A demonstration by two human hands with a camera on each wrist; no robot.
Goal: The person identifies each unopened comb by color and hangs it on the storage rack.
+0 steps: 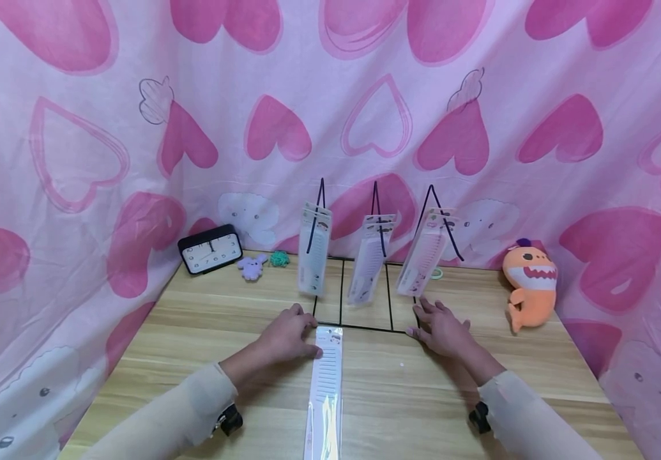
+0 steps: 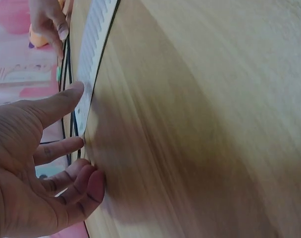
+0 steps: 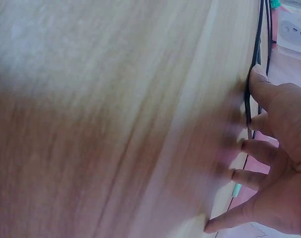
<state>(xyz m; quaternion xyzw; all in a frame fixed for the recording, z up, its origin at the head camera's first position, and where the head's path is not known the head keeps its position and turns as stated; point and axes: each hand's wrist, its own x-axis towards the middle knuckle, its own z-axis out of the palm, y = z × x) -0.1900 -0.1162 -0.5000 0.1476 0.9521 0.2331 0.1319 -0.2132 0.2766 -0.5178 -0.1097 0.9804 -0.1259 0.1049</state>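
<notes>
My left hand (image 1: 285,335) is at the front left corner of a black wire rack (image 1: 364,328). Its thumb lies over a long, flat, clear-wrapped pack (image 1: 327,377) with rows of dark lines, while the index fingertip is close by the wire. At the opposite front corner, my right hand (image 1: 444,329) has spread fingers, and its thumb touches the black wire (image 3: 249,94). From the rack's prongs hang slim packs: a greenish group (image 1: 314,255) left, a lilac group (image 1: 369,262) in the middle, a pink group (image 1: 425,255) right.
Behind the left hand stand a black-framed clock (image 1: 211,249), a small purple toy (image 1: 251,267) and a green tangled ball (image 1: 279,258). An orange shark plush (image 1: 530,284) sits at the back right. Pink heart-print cloth (image 1: 284,83) walls in the wooden table (image 1: 399,409).
</notes>
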